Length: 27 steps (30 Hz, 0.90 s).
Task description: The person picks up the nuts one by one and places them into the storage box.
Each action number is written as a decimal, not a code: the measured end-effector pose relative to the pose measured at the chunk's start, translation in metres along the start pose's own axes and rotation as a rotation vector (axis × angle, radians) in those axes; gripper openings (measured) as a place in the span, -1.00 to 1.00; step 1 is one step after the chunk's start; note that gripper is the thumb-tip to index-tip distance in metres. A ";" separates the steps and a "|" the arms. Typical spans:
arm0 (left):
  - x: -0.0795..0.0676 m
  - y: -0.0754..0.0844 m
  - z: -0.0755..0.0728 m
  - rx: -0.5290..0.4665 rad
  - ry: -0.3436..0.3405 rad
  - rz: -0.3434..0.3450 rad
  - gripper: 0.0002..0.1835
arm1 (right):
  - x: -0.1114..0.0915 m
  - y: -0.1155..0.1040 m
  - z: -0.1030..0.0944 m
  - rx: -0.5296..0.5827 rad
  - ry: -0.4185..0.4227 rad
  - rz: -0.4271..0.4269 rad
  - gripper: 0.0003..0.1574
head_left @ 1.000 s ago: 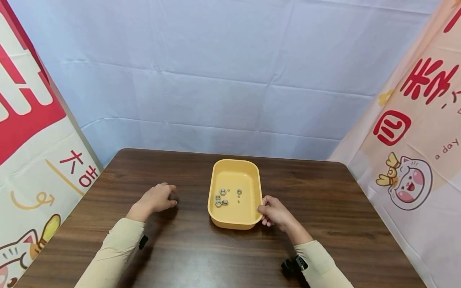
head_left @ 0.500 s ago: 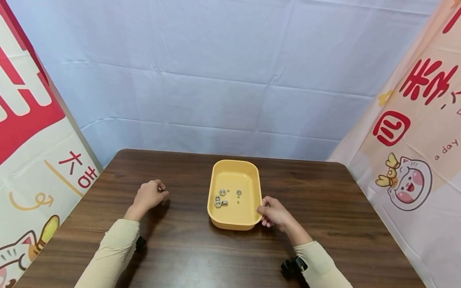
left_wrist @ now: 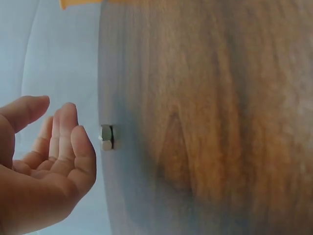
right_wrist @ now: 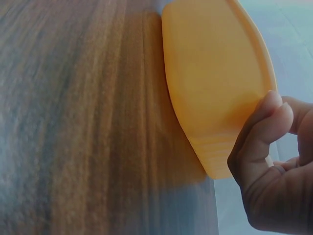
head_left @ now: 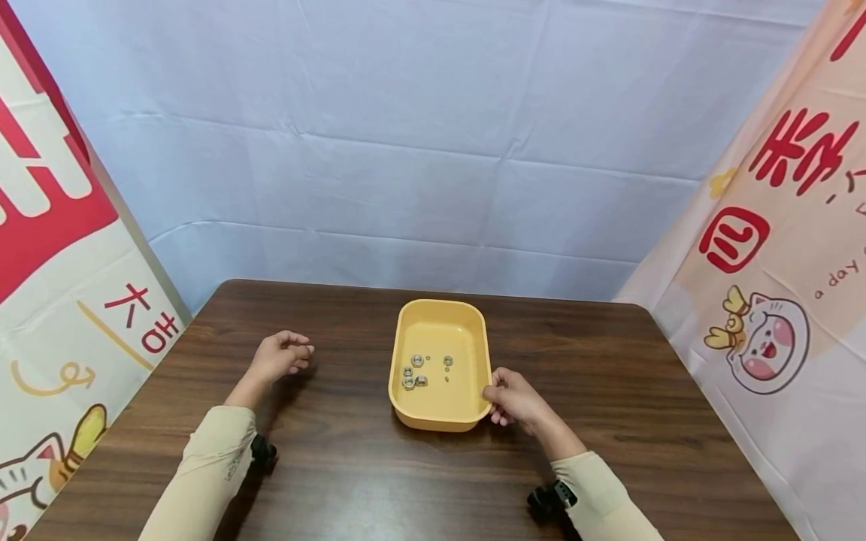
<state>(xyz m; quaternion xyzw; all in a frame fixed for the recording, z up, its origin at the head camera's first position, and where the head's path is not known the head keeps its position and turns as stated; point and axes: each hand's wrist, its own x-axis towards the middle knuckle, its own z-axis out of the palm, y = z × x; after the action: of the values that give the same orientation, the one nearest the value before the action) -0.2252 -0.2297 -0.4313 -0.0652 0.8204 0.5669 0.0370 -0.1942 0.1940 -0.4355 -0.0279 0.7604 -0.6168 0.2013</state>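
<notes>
The yellow plastic tray [head_left: 443, 409] rests on the table, with several metal hex nuts [head_left: 417, 361] and a few tiny pieces [head_left: 446, 370] on its floor. My right hand [head_left: 517, 400] pinches the tray's near right rim, thumb over the edge, and the right wrist view shows its bent fingers [right_wrist: 261, 122] against the outer wall. To the left of the tray, my left hand [head_left: 280, 357] hovers with loosely bent fingers and nothing between them. Past its fingertips, in the left wrist view, a metal nut-like piece [left_wrist: 106, 137] sits on the table; the head view hides it.
The dark wooden table [head_left: 379, 481] ends at a back edge in front of a pale cloth [head_left: 406, 188]. Printed banners [head_left: 74, 361] hang at both sides. Each wrist carries a black camera [head_left: 544, 502]. A tray corner [left_wrist: 80, 2] shows in the left wrist view.
My left hand has moved left and slightly back, away from the tray, turning as its fingers shifted. The right hand, the tray and the nuts in it have stayed put.
</notes>
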 end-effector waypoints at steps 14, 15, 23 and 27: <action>0.014 -0.006 -0.009 -0.095 -0.079 -0.246 -0.36 | 0.001 -0.002 0.001 0.012 0.006 0.008 -0.87; 0.014 -0.004 -0.009 -0.087 -0.081 -0.255 -0.36 | 0.001 -0.002 0.001 0.013 0.005 0.007 -0.87; 0.015 0.000 -0.004 0.017 -0.066 -0.279 -0.53 | 0.000 -0.002 0.001 -0.001 0.008 0.003 -0.87; 0.017 0.000 -0.001 0.040 -0.038 -0.284 -0.58 | -0.003 -0.005 0.001 0.000 -0.007 -0.004 -0.88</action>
<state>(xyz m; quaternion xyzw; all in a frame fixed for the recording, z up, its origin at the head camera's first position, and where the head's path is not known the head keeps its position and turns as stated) -0.2422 -0.2316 -0.4333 -0.1691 0.8131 0.5406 0.1339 -0.1921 0.1927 -0.4299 -0.0312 0.7596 -0.6173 0.2027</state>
